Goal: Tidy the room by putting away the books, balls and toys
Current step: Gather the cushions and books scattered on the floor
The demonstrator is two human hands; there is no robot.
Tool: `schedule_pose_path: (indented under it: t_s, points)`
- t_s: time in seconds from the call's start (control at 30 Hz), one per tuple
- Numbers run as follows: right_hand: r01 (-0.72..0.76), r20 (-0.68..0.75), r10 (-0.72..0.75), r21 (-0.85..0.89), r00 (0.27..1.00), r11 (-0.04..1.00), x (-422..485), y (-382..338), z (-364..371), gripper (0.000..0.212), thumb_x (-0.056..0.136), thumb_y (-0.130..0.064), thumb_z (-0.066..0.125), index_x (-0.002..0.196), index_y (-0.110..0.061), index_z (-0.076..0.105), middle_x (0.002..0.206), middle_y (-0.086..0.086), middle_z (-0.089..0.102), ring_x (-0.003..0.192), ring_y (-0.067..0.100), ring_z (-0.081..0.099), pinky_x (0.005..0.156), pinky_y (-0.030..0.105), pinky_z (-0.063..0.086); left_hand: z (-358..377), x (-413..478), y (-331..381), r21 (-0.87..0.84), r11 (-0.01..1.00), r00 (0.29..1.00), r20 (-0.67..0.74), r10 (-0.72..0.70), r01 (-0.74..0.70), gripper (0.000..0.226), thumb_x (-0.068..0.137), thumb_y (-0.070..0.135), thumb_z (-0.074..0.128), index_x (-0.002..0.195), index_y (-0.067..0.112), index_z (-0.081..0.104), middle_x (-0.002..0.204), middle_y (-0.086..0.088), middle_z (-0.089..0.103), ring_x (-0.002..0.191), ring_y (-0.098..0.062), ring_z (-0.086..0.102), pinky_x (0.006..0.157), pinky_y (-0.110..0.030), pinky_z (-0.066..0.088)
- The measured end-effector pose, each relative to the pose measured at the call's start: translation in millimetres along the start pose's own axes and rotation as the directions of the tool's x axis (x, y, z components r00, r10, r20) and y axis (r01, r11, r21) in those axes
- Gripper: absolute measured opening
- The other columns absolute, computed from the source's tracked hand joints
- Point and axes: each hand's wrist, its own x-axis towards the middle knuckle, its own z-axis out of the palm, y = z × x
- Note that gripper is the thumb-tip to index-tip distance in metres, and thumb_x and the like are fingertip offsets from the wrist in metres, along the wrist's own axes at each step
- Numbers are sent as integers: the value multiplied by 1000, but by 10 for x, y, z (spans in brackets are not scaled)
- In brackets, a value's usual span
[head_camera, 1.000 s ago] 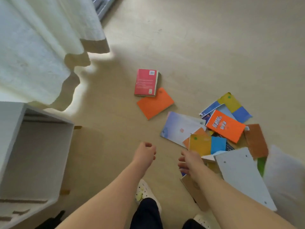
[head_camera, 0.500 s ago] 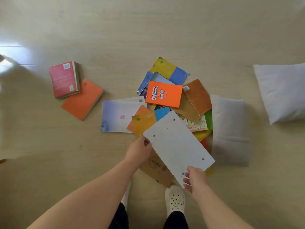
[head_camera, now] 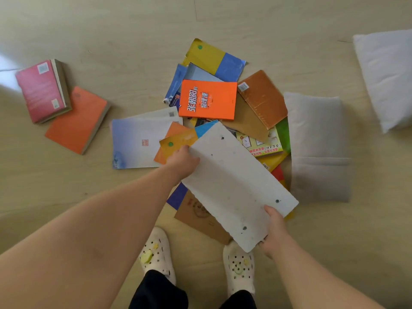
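Note:
A long white speckled board [head_camera: 236,184] is held tilted over a pile of books on the floor. My left hand [head_camera: 184,162] grips its upper left edge, and my right hand [head_camera: 273,230] grips its lower right end. In the pile lie an orange book with white lettering [head_camera: 208,99], a brown book [head_camera: 263,97], a yellow-and-blue book [head_camera: 211,56] and a pale blue-white book [head_camera: 138,139]. A pink book [head_camera: 41,90] and a plain orange book [head_camera: 77,120] lie apart at the left.
Two grey-white pillows lie on the wooden floor: one [head_camera: 318,148] right beside the pile, another [head_camera: 388,74] at the far right. My feet in white clogs [head_camera: 157,253] stand just below the pile. A brown cardboard book [head_camera: 200,217] lies under the board.
The view has swung from the white box and curtain to above the pile. Both hands, empty a second ago, have taken hold of the white board and lifted it slightly.

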Motion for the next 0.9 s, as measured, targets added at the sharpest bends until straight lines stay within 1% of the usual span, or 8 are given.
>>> schedule_pose_path:
  t_s: [0.17,0.3,0.37,0.47,0.57,0.7,0.77,0.9]
  points:
    - [10,66,-8,-30,998,999,-147,-8,-79,26,98,-38,41,112,-19,54,94,4,63,80,25,59,65,33,47,-156,-81,-214,-352,919,982,120,-143,177,51,92,48,47,135,19,41,126,-8,53,112,-28,53,98,-41,44]
    - [26,95,-14,-124,995,992,-383,-30,36,30,98,-43,38,105,-21,57,90,7,64,81,28,58,83,42,43,-208,-397,-783,-487,842,972,100,-213,235,44,94,43,48,126,13,46,121,-6,54,106,-26,53,91,-34,43]
    - [41,109,-15,-243,994,969,-567,33,235,29,95,-44,43,100,-21,60,93,8,66,84,31,59,85,45,43,-279,-639,-1187,-595,745,949,115,-293,302,40,96,41,47,124,13,42,118,-7,51,102,-27,49,88,-35,42]
    - [99,169,-36,-383,985,919,-903,136,577,26,95,-40,45,99,-19,61,93,9,65,83,32,59,83,45,45,-409,-973,-1752,-729,586,916,139,-377,353,53,95,46,46,134,10,39,132,-11,47,117,-30,47,92,-37,38]
    - [213,237,-98,-530,966,821,-1327,345,1086,26,95,-37,49,106,-17,60,100,12,65,82,32,60,68,40,46,-600,-1327,-2434,-854,389,877,146,-457,345,64,92,50,49,137,6,41,135,-12,49,120,-32,48,101,-40,39]
    - [391,348,-196,-682,917,618,-1767,800,1847,37,88,-37,60,116,-14,56,109,12,62,91,32,59,80,46,48,-810,-1793,-3317,-958,175,852,110,-511,229,54,93,46,49,133,10,43,128,-11,52,114,-32,52,100,-49,42]
    - [429,412,-157,-734,898,527,-2011,1088,2247,27,91,-34,56,110,-14,57,97,12,62,85,32,58,80,46,46,-871,-1979,-3722,-976,110,848,104,-520,187,45,96,38,46,134,14,43,127,-9,53,112,-30,53,99,-48,44]
    - [511,507,-112,-785,855,350,-2386,1796,2997,26,91,-34,55,111,-17,58,113,14,62,104,38,58,91,48,46,-930,-2302,-4515,-983,-139,809,176,-561,118,39,97,35,46,129,13,44,111,-6,59,97,-27,59,87,-47,50]
